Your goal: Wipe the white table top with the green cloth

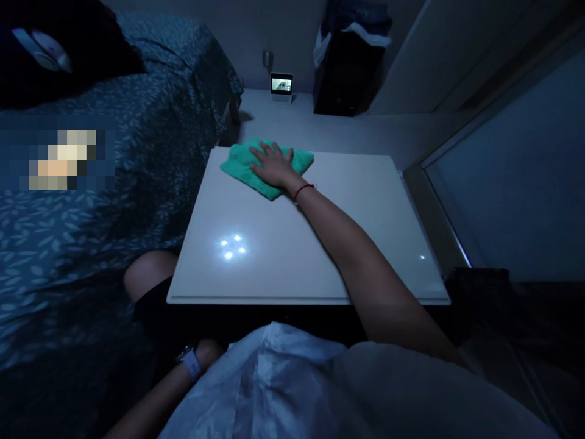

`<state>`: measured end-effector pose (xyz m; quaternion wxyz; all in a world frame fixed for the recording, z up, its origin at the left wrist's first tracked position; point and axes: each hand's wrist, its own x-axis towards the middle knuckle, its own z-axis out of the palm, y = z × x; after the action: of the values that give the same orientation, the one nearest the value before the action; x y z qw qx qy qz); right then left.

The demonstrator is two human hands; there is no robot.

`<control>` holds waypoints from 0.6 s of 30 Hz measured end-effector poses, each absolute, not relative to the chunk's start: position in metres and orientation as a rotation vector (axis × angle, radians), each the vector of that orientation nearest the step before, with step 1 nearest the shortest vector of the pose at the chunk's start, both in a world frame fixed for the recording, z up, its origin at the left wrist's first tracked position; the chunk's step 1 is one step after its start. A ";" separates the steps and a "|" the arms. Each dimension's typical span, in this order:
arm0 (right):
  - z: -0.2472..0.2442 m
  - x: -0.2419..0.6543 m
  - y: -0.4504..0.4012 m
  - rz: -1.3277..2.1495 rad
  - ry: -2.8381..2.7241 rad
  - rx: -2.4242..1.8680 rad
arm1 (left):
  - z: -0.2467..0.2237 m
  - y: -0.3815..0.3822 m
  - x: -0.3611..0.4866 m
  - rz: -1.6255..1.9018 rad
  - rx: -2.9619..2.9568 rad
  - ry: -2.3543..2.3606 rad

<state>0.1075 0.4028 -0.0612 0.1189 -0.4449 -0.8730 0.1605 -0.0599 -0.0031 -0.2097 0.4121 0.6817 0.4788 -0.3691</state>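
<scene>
Nearest the camera, the person's pale shirt (292, 390) is filling the bottom of the view, below the near edge of the white table (283, 268). The left hand (208, 353) is sitting low by that near edge, just off the table's left corner and beside a bare knee (148, 271). A watch (189, 363) is showing on its wrist. The hand is mostly hidden in the dark, so I cannot tell whether it is clenched or loose. It is touching nothing that can be made out.

The tabletop is glossy and is throwing back a small cluster of light spots (231, 247) on its near left part, which suggests a lamp overhead.

The right arm is stretching across the table to its far edge. There the right hand (274, 164) is lying flat, fingers spread and released, pressing down on the green cloth (267, 167). The cloth is lying crumpled at the far edge of the table, left of middle. The open palm is probably keeping the cloth in full contact with the surface. A red string (304, 190) is circling that wrist.

Left of the table, a bed with a leaf-patterned cover (137, 158) is running alongside it. Beyond the table's far edge, a small lit screen (281, 85) is standing against the wall, and a dark bin (347, 73) is standing to its right.
</scene>
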 end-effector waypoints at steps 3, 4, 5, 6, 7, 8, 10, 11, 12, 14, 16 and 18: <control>-0.063 0.152 0.412 0.376 -2.511 -1.512 | -0.208 0.001 -0.058 -1.016 1.657 1.166; -0.064 0.167 0.413 0.358 -2.496 -1.563 | -0.206 0.003 -0.057 -1.015 1.638 1.171; -0.065 0.181 0.415 0.345 -2.473 -1.612 | -0.205 0.004 -0.056 -1.002 1.627 1.178; -0.066 0.194 0.415 0.332 -2.434 -1.665 | -0.203 0.006 -0.055 -0.990 1.623 1.180; -0.067 0.206 0.416 0.318 -2.375 -1.738 | -0.201 0.007 -0.053 -0.993 1.624 1.178; -0.068 0.215 0.416 0.299 -2.299 -1.825 | -0.199 0.009 -0.051 -1.009 1.627 1.174; -0.070 0.227 0.415 0.254 -2.140 -1.999 | -0.193 0.012 -0.047 -1.058 1.628 1.162; -0.070 0.228 0.413 0.231 -2.080 -2.070 | -0.190 0.013 -0.046 -1.070 1.630 1.158; -0.070 0.227 0.412 0.214 -2.043 -2.121 | -0.187 0.014 -0.045 -1.073 1.630 1.161; -0.070 0.216 0.405 0.205 -2.037 -2.155 | -0.185 0.015 -0.044 -1.049 1.642 1.169; -0.068 0.196 0.394 0.233 -2.089 -2.100 | -0.184 0.015 -0.045 -1.036 1.661 1.168; -0.066 0.168 0.379 0.279 -2.181 -1.963 | -0.180 0.016 -0.044 -1.048 1.675 1.152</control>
<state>0.1680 0.3789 -0.0662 0.0972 -0.6628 -0.7364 0.0943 -0.0440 0.0164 -0.1804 0.4143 0.6664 0.4585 -0.4171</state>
